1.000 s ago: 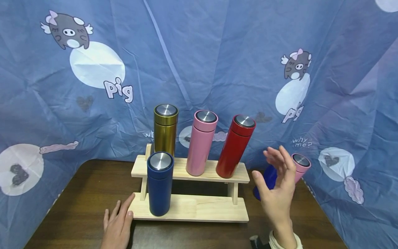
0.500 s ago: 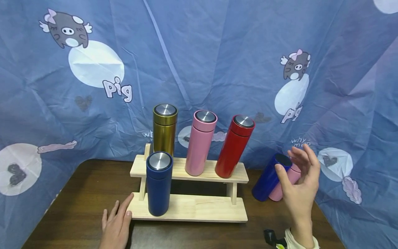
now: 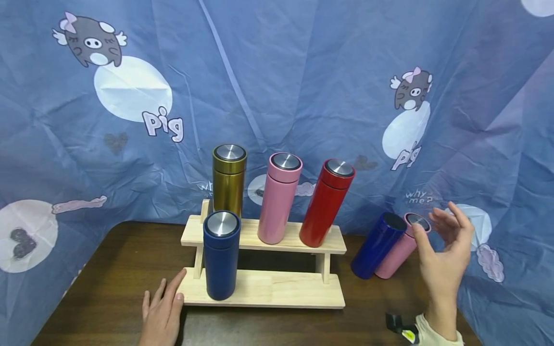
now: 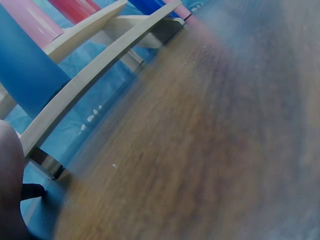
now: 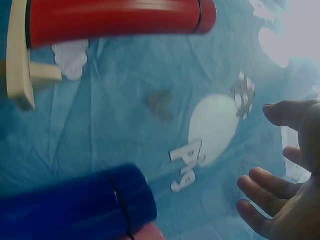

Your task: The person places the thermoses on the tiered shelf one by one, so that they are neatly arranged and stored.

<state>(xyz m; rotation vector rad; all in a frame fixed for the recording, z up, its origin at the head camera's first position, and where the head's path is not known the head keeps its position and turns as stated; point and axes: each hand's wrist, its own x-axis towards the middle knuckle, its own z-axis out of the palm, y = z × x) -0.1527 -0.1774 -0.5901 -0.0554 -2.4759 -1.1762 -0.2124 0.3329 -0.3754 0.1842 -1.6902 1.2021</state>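
Note:
My left hand [image 3: 162,310] rests its fingertips on the left end of a two-tier wooden rack [image 3: 294,290]. A dark blue thermos flask [image 3: 222,264] stands on the rack's lower board, close to that hand. The upper board carries a gold flask [image 3: 229,187], a pink flask [image 3: 279,206] and a red flask [image 3: 326,206]. My right hand [image 3: 447,259] is raised with fingers spread and nothing in them. Just left of it, a bright blue flask [image 3: 376,247] and a second pink flask [image 3: 400,254] stand on the table; the thumb overlaps the pink one's lid in the head view.
The dark wooden table [image 3: 311,329] runs back to a blue cloth backdrop [image 3: 337,72] printed with pigs. A small black device with a yellow patch [image 3: 408,335] sits at the right wrist, by the cream sleeve [image 3: 437,331].
My right hand has moved right, from in front of the bright blue flask to past the second pink flask, uncovering both. The left hand keeps its place on the rack.

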